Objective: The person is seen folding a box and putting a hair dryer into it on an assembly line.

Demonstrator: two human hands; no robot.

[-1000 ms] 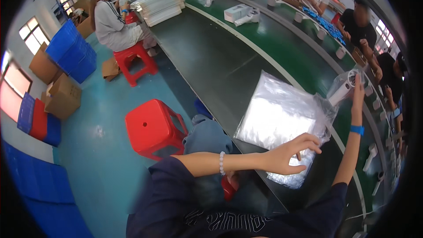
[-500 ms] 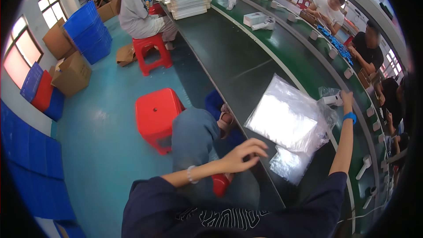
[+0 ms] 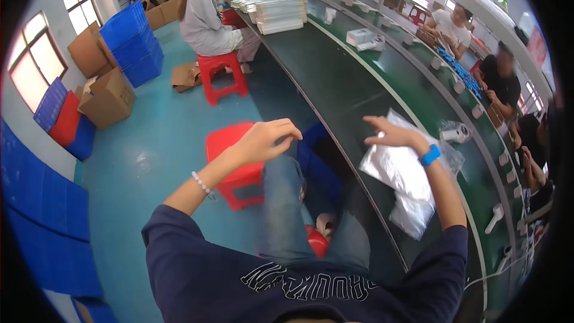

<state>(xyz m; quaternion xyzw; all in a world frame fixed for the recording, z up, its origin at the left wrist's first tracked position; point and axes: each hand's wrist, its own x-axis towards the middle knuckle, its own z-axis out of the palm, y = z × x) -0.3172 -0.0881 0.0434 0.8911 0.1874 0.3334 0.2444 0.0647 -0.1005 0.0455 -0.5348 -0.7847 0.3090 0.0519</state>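
My left hand point(image 3: 270, 139) hovers in the air to the left of the work table's edge, above a red stool. Its fingers are curved and apart, with nothing in them. My right hand point(image 3: 394, 134) is over the far part of a pile of shiny clear plastic bags point(image 3: 397, 170); thumb and fingers are spread, and no object shows in them. Whether it touches the top bag I cannot tell. Beyond that hand, a white handheld device point(image 3: 459, 133) lies on the green belt, partly in a crumpled clear bag.
A red stool point(image 3: 224, 173) stands by my left knee. Flat white cartons point(image 3: 278, 13) are stacked farther along the table point(image 3: 335, 72), near a seated person point(image 3: 206, 24). More white devices point(image 3: 495, 218) lie at right. Co-workers sit across the belt. Blue crates point(image 3: 125, 42) stand far left.
My right hand has let go of the bagged white device and come back left over the plastic bags. My left hand has risen and moved left, away from the table edge.
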